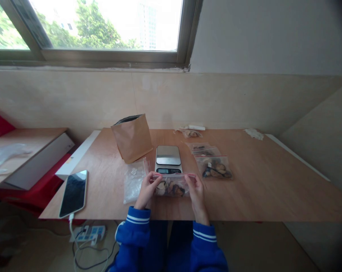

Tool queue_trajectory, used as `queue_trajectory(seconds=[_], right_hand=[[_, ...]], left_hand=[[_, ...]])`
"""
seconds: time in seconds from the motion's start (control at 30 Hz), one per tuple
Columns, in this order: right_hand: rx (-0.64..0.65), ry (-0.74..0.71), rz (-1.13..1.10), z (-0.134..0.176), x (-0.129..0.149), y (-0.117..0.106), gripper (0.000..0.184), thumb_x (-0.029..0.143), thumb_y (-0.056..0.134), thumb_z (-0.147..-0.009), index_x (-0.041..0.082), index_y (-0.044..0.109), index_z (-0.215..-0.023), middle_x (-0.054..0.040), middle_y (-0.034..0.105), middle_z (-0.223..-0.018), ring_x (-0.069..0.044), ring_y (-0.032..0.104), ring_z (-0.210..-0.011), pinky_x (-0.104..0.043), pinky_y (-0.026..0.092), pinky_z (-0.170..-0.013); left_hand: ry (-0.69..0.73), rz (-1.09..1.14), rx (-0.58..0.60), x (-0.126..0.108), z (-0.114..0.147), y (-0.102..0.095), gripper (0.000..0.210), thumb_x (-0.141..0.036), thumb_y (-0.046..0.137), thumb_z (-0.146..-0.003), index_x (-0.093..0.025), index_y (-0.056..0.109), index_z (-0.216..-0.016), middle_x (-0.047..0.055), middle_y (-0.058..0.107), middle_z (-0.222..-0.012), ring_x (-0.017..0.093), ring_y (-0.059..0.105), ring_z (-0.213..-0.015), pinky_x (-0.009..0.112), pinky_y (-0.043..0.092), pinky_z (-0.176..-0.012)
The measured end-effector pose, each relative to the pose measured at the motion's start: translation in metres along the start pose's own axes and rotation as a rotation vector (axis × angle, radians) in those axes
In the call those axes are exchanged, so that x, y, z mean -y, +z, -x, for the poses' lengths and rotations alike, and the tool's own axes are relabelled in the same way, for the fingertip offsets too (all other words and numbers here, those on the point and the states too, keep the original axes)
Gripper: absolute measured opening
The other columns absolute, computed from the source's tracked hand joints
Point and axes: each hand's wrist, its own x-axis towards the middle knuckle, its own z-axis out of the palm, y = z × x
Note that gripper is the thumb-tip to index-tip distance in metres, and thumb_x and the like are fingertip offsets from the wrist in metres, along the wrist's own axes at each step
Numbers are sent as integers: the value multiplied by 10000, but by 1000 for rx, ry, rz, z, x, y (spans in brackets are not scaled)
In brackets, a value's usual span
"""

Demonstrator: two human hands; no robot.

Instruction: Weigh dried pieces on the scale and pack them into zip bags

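Observation:
A clear zip bag with dark and pale dried slices, perhaps mushrooms, is stretched between my hands near the table's front edge. My left hand pinches the bag's red-edged top at its left corner. At the right corner, my right hand grips the same top edge between thumb and fingers. Just behind the bag sits a small digital scale with a bare metal plate; its display is lit but too small to read. Beside my left hand lies a stack of clear zip bags, which look flat and unfilled.
An open brown paper pouch stands behind the flat bags. Filled zip bags lie to the right of the scale, and another small bag is near the wall. A phone with a charging cable lies at the left edge.

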Motion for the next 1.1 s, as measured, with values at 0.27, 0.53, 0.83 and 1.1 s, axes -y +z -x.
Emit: queue_trajectory(seconds=[0.27,0.53,0.83,1.1], right_hand=[[118,81,-20,0,0,2,347,504,728,-725,210,670,-900,-41,732,-865,-200,673,-791,-277,522,-662],[81,89,4,0,-1,3,363,498,759,-686,188,711,-869,-50,743,-852,-216,680,-835,-328,529,-770],[48,115,56,0,-1,2,418,523,763,-677,154,739,-870,-84,755,-876,-244,693,-856,-360,535,-801],[50,104,93,-2,-6,1,450,538,757,-680,143,744,-896,-94,756,-879,-257,693,-865,-368,540,-790]], left_hand=[[-27,27,40,-2,2,1,378,-458,737,-718,-179,665,-962,48,691,-909,192,628,-828,276,483,-722],[19,16,120,6,-1,2,274,-411,714,-765,-170,671,-889,41,685,-873,185,625,-831,271,466,-749],[51,-23,66,3,0,6,254,-400,716,-762,-162,689,-846,40,681,-837,185,619,-813,267,460,-748],[22,-23,-29,-2,0,11,259,-399,752,-714,-152,691,-760,37,684,-735,184,619,-728,272,468,-696]])
